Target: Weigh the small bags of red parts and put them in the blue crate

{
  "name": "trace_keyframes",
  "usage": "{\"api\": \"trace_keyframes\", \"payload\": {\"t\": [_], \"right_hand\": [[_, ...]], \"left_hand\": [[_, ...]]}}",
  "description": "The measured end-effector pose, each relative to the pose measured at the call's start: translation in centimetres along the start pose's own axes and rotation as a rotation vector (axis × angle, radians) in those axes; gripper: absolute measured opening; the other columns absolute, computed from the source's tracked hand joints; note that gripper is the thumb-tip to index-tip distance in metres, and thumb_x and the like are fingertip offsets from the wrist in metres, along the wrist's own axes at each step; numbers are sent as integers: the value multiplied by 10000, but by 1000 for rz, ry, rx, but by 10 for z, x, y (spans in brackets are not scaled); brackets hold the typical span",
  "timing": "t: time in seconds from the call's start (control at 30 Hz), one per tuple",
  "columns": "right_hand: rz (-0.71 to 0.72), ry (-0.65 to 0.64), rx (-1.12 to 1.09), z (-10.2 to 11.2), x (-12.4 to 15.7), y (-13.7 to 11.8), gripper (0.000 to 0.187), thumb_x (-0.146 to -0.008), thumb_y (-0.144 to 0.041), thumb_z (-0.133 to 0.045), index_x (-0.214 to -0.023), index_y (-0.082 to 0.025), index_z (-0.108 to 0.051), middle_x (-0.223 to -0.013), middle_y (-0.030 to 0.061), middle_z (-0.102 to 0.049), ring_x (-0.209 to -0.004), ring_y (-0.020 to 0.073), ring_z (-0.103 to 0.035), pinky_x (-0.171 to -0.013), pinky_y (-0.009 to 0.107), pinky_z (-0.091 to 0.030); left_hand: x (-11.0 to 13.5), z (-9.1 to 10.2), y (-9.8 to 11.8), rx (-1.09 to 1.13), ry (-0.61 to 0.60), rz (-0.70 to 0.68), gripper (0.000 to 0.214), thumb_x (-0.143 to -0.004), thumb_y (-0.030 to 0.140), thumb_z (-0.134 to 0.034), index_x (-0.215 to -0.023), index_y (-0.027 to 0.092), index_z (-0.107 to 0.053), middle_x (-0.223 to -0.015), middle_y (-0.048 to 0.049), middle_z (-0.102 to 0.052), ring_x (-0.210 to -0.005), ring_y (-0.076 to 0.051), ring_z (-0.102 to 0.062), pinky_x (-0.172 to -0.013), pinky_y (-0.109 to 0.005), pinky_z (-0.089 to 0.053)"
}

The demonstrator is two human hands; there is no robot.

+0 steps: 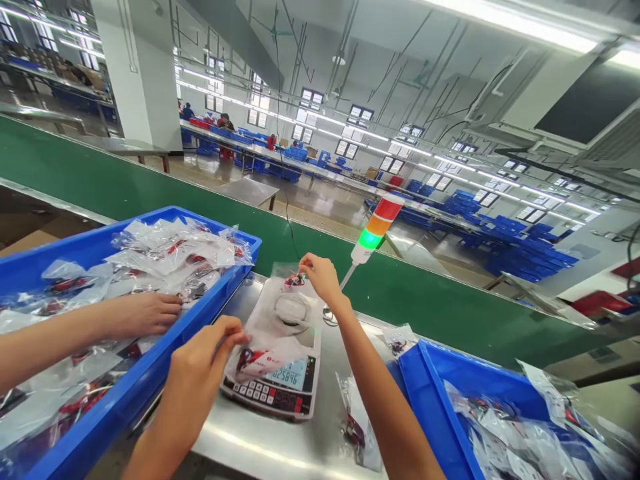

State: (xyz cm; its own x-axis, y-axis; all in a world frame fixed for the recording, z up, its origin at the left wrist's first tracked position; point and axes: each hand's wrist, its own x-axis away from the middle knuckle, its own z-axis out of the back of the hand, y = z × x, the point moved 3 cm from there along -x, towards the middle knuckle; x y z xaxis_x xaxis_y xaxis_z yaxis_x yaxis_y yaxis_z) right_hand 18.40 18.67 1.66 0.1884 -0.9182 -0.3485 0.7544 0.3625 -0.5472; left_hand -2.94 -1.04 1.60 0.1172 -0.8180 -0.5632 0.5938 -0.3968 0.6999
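Observation:
My left hand (203, 373) pinches the edge of a clear plastic bag (273, 357) with red and dark wired parts and white print. That bag hangs over the front of a digital scale (250, 405), partly covering its lit display. My right hand (320, 277) reaches to the scale's far end, its fingertips closed on a second small bag (295, 280) of red and dark wired parts. Between the two bags, a round ring shape shows on the scale's pale platform (293, 310). Both of my hands are closed, thumb against fingers.
A co-worker's hand (150, 313) rests in a large blue bin (200, 327) of bagged parts at left. Another blue bin (425, 400) with bags stands at right. Loose bags (357, 427) lie on the metal table (240, 443). A signal light (375, 230), lit green, rises behind my right hand.

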Motion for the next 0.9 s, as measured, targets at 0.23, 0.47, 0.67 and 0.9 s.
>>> {"api": "trace_keyframes", "payload": {"t": [0.23, 0.47, 0.67, 0.9], "right_hand": [[310, 76, -393, 48, -23, -86, 282, -976, -333, -509, -1245, -284, -576, -1229, 30, -720, -1207, 183, -641, -978, 341, -512], [245, 249, -372, 109, 48, -63, 277, -981, -407, -520, -1204, -271, -612, -1119, 39, -759, -1137, 201, -677, -981, 387, -524], [101, 371, -383, 126, 108, -38, 261, -970, -405, -540, -1167, -269, -642, -1129, 58, -762, -1143, 217, -675, -995, 410, -515], [-37, 446, -472, 123, 160, -17, 291, -961, -443, -557, -1180, -273, -644, -1180, 71, -750, -1166, 236, -670, -1015, 434, -515]], "left_hand": [[-39, -41, 13, -49, -139, -64, 193, -976, 315, -425, -868, 234, -563, -783, 2, -724, -729, -189, -687, -685, -270, -450], [-118, -92, 33, -267, -284, -194, 166, -975, 218, -422, -948, 218, -586, -833, -42, -734, -769, -219, -660, -678, -278, -400], [-131, -115, 26, -289, -375, -290, 200, -945, 159, -423, -957, 227, -611, -882, -40, -756, -819, -226, -663, -665, -272, -375], [-131, -145, 0, -348, -541, -397, 167, -900, 149, -489, -864, 218, -637, -812, -31, -754, -797, -206, -686, -705, -262, -442]]}}
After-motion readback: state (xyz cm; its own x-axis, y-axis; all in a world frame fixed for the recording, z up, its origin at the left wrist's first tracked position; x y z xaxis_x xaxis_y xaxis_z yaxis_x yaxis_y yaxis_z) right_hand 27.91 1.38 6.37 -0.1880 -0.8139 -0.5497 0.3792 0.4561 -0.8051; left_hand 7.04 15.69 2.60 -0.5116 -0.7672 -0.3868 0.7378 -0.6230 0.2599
